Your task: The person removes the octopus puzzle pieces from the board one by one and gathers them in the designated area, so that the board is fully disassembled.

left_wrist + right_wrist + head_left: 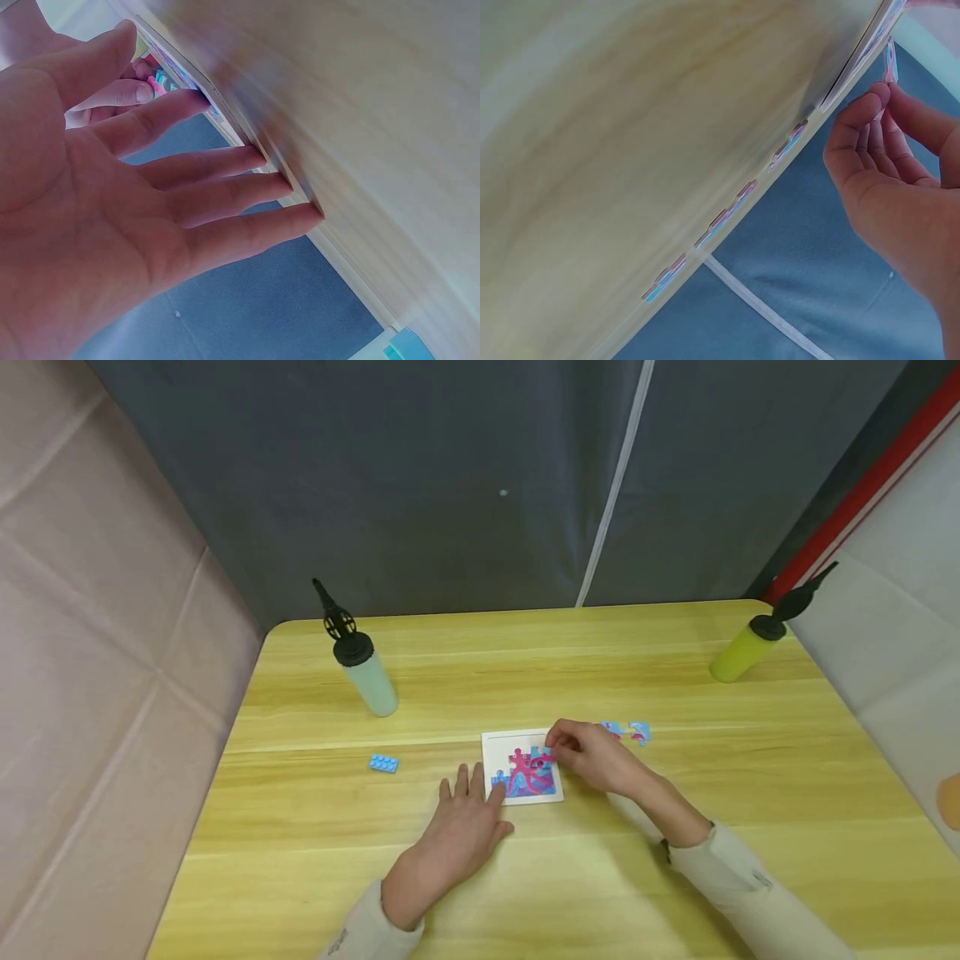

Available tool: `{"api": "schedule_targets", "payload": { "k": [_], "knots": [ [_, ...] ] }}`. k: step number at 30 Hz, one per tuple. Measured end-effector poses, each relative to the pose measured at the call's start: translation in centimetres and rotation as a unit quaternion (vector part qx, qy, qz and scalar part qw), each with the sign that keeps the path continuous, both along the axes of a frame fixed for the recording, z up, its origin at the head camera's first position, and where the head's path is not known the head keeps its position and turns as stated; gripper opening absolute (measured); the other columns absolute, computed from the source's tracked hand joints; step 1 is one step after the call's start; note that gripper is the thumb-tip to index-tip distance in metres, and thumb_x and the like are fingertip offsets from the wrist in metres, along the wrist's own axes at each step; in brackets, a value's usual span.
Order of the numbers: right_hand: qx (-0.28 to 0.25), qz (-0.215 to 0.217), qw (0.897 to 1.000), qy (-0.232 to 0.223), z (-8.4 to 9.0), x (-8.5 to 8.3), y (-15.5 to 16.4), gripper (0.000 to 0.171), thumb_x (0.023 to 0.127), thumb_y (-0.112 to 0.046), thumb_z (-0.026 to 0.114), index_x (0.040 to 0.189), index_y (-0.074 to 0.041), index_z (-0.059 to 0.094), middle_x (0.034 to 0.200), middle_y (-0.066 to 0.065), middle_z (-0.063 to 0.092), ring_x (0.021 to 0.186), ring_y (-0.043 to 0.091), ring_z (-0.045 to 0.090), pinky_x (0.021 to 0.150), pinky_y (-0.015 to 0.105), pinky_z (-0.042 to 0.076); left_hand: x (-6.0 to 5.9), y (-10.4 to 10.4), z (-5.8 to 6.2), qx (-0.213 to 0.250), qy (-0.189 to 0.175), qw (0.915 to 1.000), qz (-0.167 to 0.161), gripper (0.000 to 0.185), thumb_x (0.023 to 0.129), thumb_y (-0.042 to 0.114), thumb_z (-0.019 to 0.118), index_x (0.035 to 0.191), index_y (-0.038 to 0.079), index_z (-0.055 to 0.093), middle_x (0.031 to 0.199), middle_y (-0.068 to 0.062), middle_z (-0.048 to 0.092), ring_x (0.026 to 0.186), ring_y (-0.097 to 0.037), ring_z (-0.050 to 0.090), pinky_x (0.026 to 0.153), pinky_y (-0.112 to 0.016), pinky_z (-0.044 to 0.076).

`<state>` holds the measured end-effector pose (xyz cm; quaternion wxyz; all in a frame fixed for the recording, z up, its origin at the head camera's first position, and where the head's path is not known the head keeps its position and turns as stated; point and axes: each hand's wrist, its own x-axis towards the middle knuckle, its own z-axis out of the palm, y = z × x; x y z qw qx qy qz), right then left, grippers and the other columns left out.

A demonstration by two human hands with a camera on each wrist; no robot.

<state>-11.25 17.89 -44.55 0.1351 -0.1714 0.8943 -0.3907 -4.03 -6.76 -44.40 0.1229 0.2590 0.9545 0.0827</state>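
**Two hands at a small puzzle board**

The puzzle board (522,767) lies flat near the middle of the wooden table (675,877), partly filled with pink and blue pieces. The left hand (467,827) rests flat beside it, fingers straight and spread, fingertips (259,157) touching the board's left edge. The right hand (592,756) hovers over the board's upper right corner, fingers curled — it seems to pinch a puzzle piece (890,69), though the view is blurred. Loose pieces (626,731) lie just right of that hand.

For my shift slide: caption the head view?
Left hand steadies the puzzle tray while the right hand pinches a puzzle piece over it.
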Motion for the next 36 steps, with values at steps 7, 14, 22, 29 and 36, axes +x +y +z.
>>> {"api": "schedule_targets", "payload": {
  "k": [7,14,22,29,36],
  "knots": [
    [-0.010,-0.006,1.000,0.000,-0.1,0.0,0.7,0.008,0.099,-0.004,0.064,0.101,-0.010,0.068,0.089,0.003,0.071,0.081,0.014,0.061,0.075,0.024,0.052,-0.1,0.0,-0.1,0.001,0.002,1.0000,0.002,0.054,0.102,0.042,0.063,0.142,0.008,0.056,0.154,-0.033,0.045,0.143,-0.054,0.044,0.110,-0.067,0.043],
    [-0.012,-0.009,1.000,0.011,-0.1,0.2,1.2,0.010,0.098,-0.003,0.063,0.100,-0.010,0.069,0.087,0.003,0.072,0.079,0.014,0.064,0.073,0.024,0.052,-0.2,0.0,-0.2,0.002,0.001,1.0000,0.004,0.054,0.101,0.042,0.063,0.143,0.008,0.056,0.154,-0.033,0.046,0.143,-0.055,0.044,0.110,-0.068,0.042],
    [-0.007,-0.025,1.000,-0.004,0.1,0.6,1.7,0.009,0.097,-0.005,0.062,0.100,-0.010,0.069,0.086,0.003,0.071,0.079,0.014,0.061,0.070,0.024,0.050,0.0,0.0,-0.1,0.003,-0.006,1.0000,0.005,0.054,0.102,0.042,0.062,0.143,0.008,0.056,0.154,-0.034,0.045,0.143,-0.055,0.043,0.111,-0.068,0.041],
    [-0.006,-0.030,0.999,-0.014,0.0,0.7,2.2,0.011,0.097,-0.005,0.060,0.100,-0.012,0.068,0.087,0.003,0.070,0.081,0.016,0.061,0.070,0.025,0.050,0.0,0.0,0.0,0.003,-0.008,1.0000,0.002,0.053,0.102,0.041,0.062,0.142,0.007,0.055,0.155,-0.034,0.044,0.143,-0.055,0.042,0.111,-0.068,0.042],
    [-0.002,-0.032,0.999,-0.021,-0.1,0.8,2.8,0.011,0.097,-0.005,0.060,0.102,-0.009,0.068,0.089,0.004,0.069,0.082,0.017,0.060,0.072,0.024,0.050,-0.1,-0.1,0.0,0.003,-0.011,0.9999,0.003,0.053,0.102,0.042,0.061,0.142,0.007,0.055,0.156,-0.034,0.043,0.144,-0.056,0.041,0.111,-0.068,0.041]
  ]
}}
